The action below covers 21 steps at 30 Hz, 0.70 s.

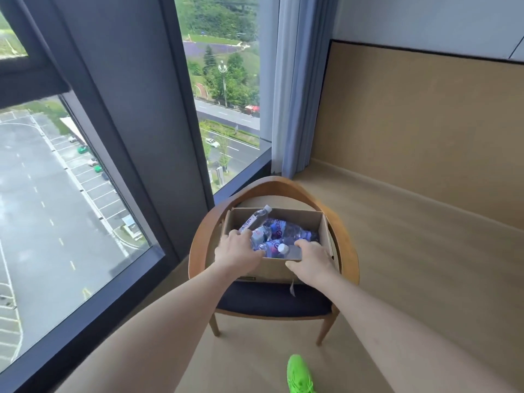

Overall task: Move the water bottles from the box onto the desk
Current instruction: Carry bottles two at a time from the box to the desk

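Beside tall windows, a wooden chair [198, 251] is carrying the cardboard box [295, 219] of water bottles [283, 231]. At 9 o'clock, the left hand [235, 249] is grasping one bottle [253, 219]; at 3 o'clock, the right hand [310, 260] is clasping the box rim.

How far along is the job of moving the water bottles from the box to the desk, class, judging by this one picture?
Done: nothing visible; no desk is in view. The water bottles all lie in the cardboard box on the chair. In hand: the left hand and right hand grip the box's near rim, thumbs outside, fingers inside among the bottles. Left: every bottle remains to be moved.
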Each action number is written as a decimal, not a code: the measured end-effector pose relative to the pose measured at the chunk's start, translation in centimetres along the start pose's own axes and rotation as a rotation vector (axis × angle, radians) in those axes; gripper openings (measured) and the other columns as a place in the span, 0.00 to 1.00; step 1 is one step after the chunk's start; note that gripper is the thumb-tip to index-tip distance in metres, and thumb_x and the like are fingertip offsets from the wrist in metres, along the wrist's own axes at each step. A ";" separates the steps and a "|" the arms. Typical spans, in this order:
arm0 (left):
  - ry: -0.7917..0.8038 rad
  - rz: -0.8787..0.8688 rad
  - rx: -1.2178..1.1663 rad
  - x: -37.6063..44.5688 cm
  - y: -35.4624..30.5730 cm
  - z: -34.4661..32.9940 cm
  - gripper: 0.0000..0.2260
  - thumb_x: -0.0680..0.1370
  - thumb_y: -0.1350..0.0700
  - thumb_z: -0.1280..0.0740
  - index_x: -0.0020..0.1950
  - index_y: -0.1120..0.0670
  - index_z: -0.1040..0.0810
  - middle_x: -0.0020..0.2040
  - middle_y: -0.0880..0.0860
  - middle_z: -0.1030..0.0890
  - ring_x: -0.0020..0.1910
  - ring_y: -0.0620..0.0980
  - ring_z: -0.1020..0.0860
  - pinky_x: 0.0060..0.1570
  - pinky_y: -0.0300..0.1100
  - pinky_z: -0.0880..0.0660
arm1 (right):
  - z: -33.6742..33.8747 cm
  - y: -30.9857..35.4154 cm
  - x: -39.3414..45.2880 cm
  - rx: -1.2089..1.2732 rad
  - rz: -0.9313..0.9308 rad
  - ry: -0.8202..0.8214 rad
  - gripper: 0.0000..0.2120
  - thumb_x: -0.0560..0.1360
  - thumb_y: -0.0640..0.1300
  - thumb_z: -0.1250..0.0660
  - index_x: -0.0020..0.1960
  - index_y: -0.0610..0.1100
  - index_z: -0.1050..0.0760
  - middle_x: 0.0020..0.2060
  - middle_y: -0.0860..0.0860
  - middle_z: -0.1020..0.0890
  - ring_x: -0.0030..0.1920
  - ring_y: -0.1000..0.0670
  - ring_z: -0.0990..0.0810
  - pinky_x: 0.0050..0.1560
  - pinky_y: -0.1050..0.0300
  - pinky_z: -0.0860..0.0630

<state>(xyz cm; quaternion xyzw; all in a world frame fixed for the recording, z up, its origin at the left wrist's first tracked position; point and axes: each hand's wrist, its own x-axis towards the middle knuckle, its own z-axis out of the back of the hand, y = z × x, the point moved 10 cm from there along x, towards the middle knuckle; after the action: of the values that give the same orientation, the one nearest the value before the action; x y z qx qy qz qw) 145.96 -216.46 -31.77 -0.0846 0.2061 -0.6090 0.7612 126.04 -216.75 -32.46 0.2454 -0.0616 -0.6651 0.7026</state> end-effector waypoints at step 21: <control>0.221 0.265 0.019 23.6 3.6 -13.9 0.31 0.76 0.43 0.33 0.78 0.47 0.35 0.75 0.54 0.30 0.73 0.57 0.33 0.66 0.56 0.26 | -15.0 -8.3 22.3 -0.123 -0.140 0.515 0.29 0.75 0.53 0.30 0.74 0.59 0.34 0.68 0.47 0.33 0.70 0.42 0.34 0.68 0.47 0.32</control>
<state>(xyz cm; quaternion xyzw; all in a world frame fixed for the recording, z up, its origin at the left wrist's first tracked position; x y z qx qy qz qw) 147.50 -236.59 -50.63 0.0181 0.2923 -0.5109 0.8082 127.16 -234.23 -54.41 0.3670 0.1766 -0.6303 0.6610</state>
